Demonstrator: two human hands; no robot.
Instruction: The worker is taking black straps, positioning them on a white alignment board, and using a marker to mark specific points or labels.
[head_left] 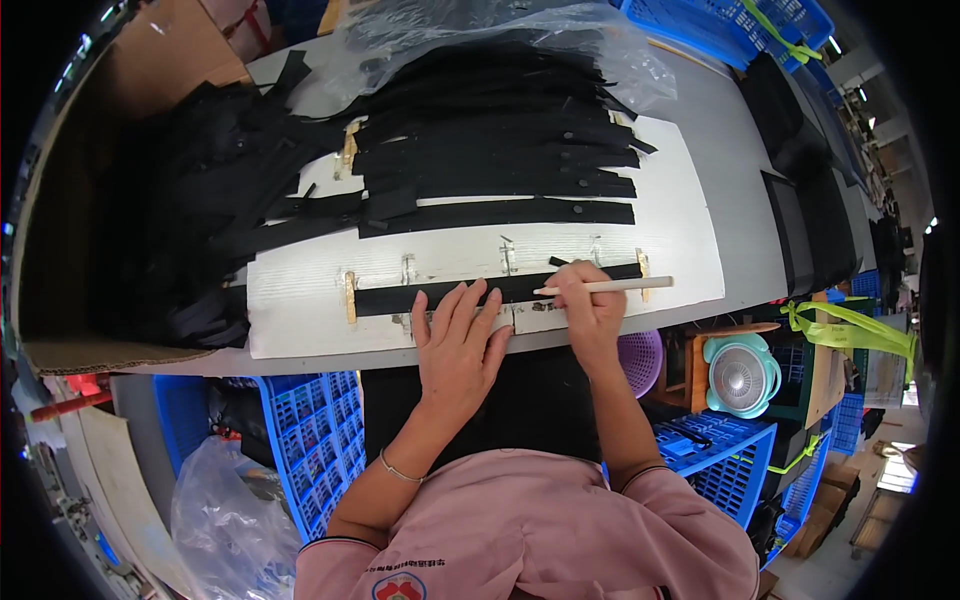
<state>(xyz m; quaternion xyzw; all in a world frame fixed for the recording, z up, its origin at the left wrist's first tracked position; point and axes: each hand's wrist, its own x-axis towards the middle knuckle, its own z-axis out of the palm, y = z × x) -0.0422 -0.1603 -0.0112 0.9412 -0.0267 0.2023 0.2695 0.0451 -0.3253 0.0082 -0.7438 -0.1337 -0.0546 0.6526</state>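
Note:
A single black fabric strip (395, 300) lies straight across the white board (300, 330), between two yellowish tape marks. My left hand (455, 340) rests on the strip with its fingers stretched out flat, holding nothing. In a closed grip, my right hand (592, 310) holds a white pencil (632, 285). Its tip touches or hovers just over the strip, right of my left fingers; I cannot tell which. A small black piece (558, 262) sits just beyond the strip, by my right fingertips. Dark marks show on the board around the strip.
Beyond the strip, many black strips (480, 150) lie in overlapping rows. More fill a cardboard box (60, 240) at the left. Clear plastic (450, 30) covers the back. Black flat items (810, 210) stand right. Blue crates (315, 440) and a teal fan (742, 375) are below table level.

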